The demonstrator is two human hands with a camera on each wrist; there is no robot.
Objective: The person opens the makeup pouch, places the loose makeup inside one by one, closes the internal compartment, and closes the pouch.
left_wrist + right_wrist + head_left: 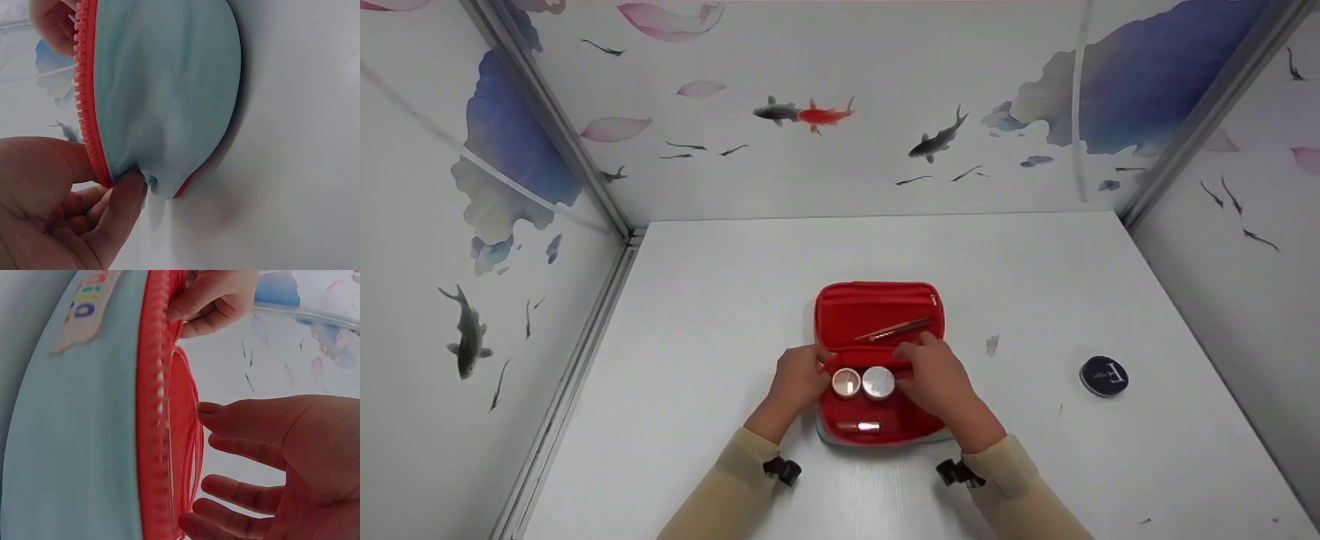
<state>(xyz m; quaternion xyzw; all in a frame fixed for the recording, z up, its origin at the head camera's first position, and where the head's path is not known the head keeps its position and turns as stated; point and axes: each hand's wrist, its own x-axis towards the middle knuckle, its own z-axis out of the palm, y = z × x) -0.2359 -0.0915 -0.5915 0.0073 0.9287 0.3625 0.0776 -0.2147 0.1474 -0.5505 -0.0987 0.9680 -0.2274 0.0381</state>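
From the head view, a soft zip-up cosmetics pouch with a bright red fabric lining (840, 319) lies unfolded at the middle of a smooth white table (697, 337), between my hands. My left hand (801, 375) is at its left edge near the fold, my right hand (941, 379) at its right edge. In the near half sit a small round pot with a gold rim (846, 382) and, just beside it, a round silvery-white pot (878, 382); nearer me lies a short shiny tube (859, 427). Slim bronze-coloured sticks (896, 330) slant across the far half. A round navy compact with a white letter on its lid (1104, 376) lies well apart, to the right. From the left wrist, I pinch a corner of the pouch's pale blue-green outside, next to chunky red zip teeth (81, 84), and the cloth puckers there. From the right wrist, my fingers are spread wide, thumb tip at the red rim; whether it presses, I cannot tell. A cloth label with coloured letters (87, 309) shows outside. I judge that tugging that one corner could tilt the pouch and roll the pots together, lifting the far half could spill the loose sticks, and slack lining could catch in the teeth.
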